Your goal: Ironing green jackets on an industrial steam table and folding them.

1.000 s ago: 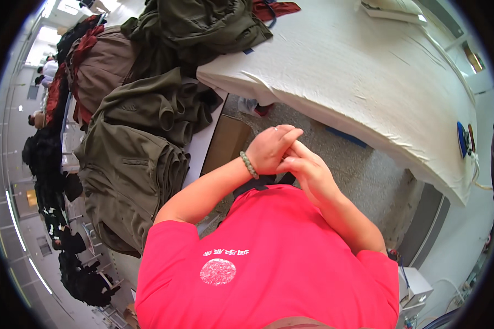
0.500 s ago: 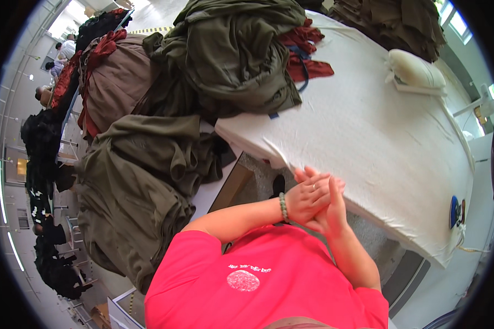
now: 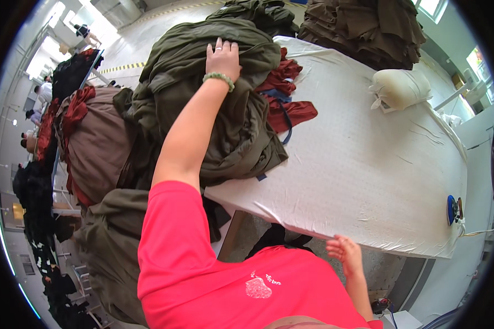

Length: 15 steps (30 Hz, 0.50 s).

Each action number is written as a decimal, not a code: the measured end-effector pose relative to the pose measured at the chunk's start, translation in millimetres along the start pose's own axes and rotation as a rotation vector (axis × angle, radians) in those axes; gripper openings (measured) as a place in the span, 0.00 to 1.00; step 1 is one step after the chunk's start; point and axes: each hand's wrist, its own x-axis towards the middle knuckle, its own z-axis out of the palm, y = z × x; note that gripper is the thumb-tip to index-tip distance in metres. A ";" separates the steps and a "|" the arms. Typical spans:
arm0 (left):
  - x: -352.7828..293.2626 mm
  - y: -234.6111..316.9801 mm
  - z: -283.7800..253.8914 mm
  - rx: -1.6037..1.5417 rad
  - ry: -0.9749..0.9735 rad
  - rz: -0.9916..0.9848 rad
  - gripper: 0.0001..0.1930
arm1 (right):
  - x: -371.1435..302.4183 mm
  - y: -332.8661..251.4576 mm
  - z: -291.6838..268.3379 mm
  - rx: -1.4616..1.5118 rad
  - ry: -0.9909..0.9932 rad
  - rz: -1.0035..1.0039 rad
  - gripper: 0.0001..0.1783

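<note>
My left arm reaches far forward, and my left hand (image 3: 223, 59) lies on top of a big heap of dark green garments (image 3: 203, 115). Its fingers are stretched out over the cloth, with a ring and a bead bracelet showing. Close to the near edge of the white-covered table (image 3: 362, 170) is my right hand (image 3: 346, 253), fingers loosely bent and apart, nothing in them. Dark red cloth (image 3: 293, 115) with a blue strap pokes out from the right side of the heap.
More green cloth (image 3: 118, 247) hangs at the left, beside a mauve-brown bundle (image 3: 96, 148). A brown garment stack (image 3: 362, 30) stands at the back. A cream padded bundle (image 3: 400, 89) and a blue iron (image 3: 451, 210) sit on the table's right side. Several people are far left.
My hands, clasped together before, have come apart. The left has reached forward onto the green heap; the right has dropped lower, beside the table edge. The view has shifted with my body.
</note>
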 end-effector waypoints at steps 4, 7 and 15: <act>62.5 22.2 37.5 -0.226 -0.601 -0.342 0.13 | -1.5 27.3 0.2 -0.221 -0.065 -0.033 0.19; 123.8 72.5 21.3 -0.572 -0.128 -0.577 0.12 | -2.5 31.8 0.8 -0.179 -0.039 0.045 0.20; 72.3 292.1 -235.9 -2.021 0.415 0.018 0.09 | 32.7 14.9 -3.0 -0.428 -0.089 -0.048 0.20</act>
